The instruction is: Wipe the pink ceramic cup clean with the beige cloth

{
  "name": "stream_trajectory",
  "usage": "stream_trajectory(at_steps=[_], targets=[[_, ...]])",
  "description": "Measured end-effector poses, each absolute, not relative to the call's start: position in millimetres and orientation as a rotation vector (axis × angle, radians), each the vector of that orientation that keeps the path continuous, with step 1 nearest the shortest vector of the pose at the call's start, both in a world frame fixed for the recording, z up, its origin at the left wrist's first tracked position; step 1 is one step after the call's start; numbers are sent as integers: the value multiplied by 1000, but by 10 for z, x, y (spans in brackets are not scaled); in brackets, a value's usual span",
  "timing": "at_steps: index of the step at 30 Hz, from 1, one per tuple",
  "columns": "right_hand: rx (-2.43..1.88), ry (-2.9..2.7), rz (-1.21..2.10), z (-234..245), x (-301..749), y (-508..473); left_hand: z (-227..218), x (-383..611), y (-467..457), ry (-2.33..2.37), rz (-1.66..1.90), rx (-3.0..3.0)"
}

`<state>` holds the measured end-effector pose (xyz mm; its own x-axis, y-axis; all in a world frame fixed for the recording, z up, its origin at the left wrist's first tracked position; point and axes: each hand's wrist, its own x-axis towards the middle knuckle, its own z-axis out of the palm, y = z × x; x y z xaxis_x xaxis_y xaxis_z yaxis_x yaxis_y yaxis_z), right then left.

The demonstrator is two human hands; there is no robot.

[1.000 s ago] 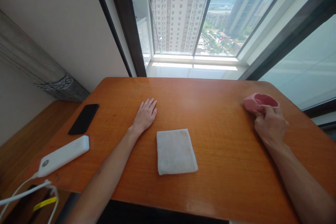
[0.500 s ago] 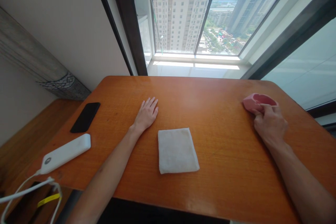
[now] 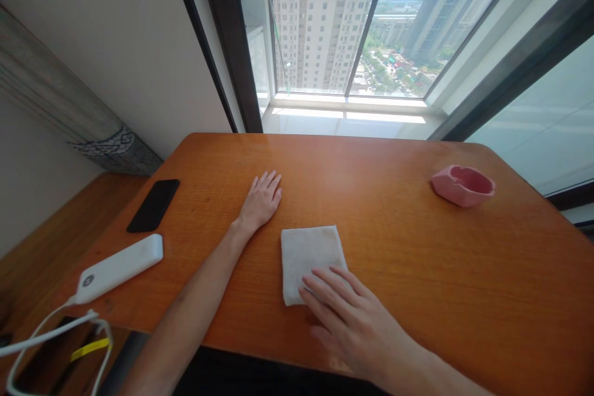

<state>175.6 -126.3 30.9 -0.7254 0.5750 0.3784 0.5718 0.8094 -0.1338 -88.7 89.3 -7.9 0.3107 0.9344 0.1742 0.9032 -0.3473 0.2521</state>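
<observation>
A folded white cloth [image 3: 309,247] lies on the wooden table [image 3: 394,241] in front of me. My right hand [image 3: 350,315] is over its lower right part with fingers stretched out; whether the fingertips press on the cloth or hover just above it I cannot tell. To the left of the cloth and farther back, my left hand [image 3: 261,201] rests palm down on the tabletop, fingers extended and holding nothing. A pink ashtray-like dish [image 3: 464,187] with notches in its rim stands at the far right, apart from both hands.
A black phone [image 3: 153,205] lies near the table's left edge. In front of it is a white power bank [image 3: 120,268] with a white cable [image 3: 51,337] running off the table, marked by a yellow tag [image 3: 90,349]. Beyond the table is a window [image 3: 346,96].
My right hand has let go of the pink dish at the far right and moved left and toward me, over the cloth. My left hand stays where it was.
</observation>
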Motion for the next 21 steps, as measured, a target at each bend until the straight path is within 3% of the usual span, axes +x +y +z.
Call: stream_trajectory(at_steps=[7, 13, 16, 18, 21], targets=[[-971, -2502, 28, 124, 1521, -1267, -86, -887, 900, 1729, 434, 2463], [-1350, -1613, 1047, 391, 1964, -1204, -82, -883, 897, 1734, 443, 2443], [-1457, -893, 1333, 455, 2430, -1136, -67, -876, 889, 1734, 431, 2430], [-1523, -518, 1295, 437, 2808, -1075, -58, -872, 885, 1734, 424, 2425], [-1563, -276, 908, 387, 3438, -1063, -49, -869, 881, 1733, 418, 2424]])
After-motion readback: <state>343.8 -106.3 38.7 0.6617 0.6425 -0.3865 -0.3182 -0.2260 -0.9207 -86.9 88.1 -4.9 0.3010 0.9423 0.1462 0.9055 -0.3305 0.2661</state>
